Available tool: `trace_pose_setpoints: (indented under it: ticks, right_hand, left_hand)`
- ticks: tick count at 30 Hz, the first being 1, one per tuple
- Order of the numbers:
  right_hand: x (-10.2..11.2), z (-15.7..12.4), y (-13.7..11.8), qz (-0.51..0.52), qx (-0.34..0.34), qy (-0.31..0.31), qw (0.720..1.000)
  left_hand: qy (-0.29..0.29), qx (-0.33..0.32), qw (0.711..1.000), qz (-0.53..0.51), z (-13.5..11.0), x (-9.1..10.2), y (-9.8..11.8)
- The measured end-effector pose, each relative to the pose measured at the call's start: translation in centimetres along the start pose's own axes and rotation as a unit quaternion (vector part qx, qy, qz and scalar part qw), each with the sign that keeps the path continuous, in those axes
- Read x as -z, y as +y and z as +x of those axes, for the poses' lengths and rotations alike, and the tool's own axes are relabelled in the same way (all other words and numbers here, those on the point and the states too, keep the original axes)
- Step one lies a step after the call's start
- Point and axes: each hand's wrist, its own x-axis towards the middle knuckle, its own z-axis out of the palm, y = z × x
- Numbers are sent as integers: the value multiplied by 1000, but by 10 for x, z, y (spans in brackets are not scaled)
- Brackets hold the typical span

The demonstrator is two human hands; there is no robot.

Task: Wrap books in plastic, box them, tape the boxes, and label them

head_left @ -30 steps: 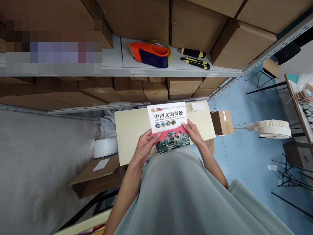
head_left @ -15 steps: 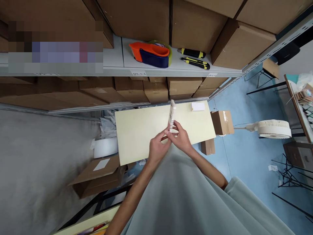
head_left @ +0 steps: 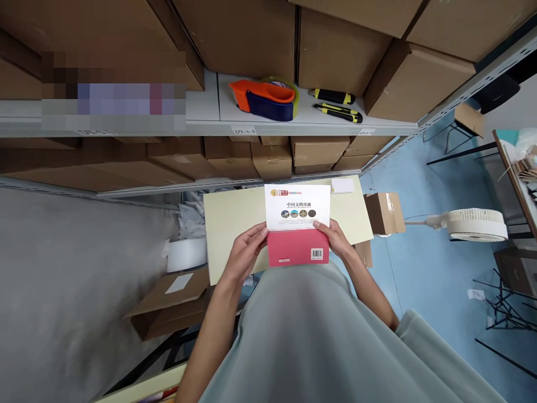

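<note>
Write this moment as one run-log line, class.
book: barcode facing camera | left hand: grips left edge | right hand: grips right edge | tape dispenser: on shelf

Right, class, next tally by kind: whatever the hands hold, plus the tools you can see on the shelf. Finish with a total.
Book: 1
Tape dispenser: 1
Utility knives: 2
Total: 4

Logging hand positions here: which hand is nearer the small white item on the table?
Right. The right hand holds the right edge of the book, on the near side of the white item; the left hand, at the book's left edge, is farther off.
</note>
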Motion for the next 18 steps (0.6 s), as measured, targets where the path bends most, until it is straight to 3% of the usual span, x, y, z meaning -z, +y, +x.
trace_pose_setpoints:
  ticks: [4, 11, 15, 18]
  right_hand:
    - [3, 1, 2, 9, -8, -15, 1000]
    - [3, 0, 1, 33, -21, -34, 999]
    - [0, 1, 1, 24, -26, -44, 998]
    - [-1, 1, 0, 23, -27, -46, 998]
  left_hand:
    - [16, 2, 998, -59, -7, -6, 1]
    - [-40, 80, 980, -177, -5, -7, -3]
    - [-16, 108, 974, -197, -7, -18, -12]
    - [12, 86, 980, -178, -11, -23, -12]
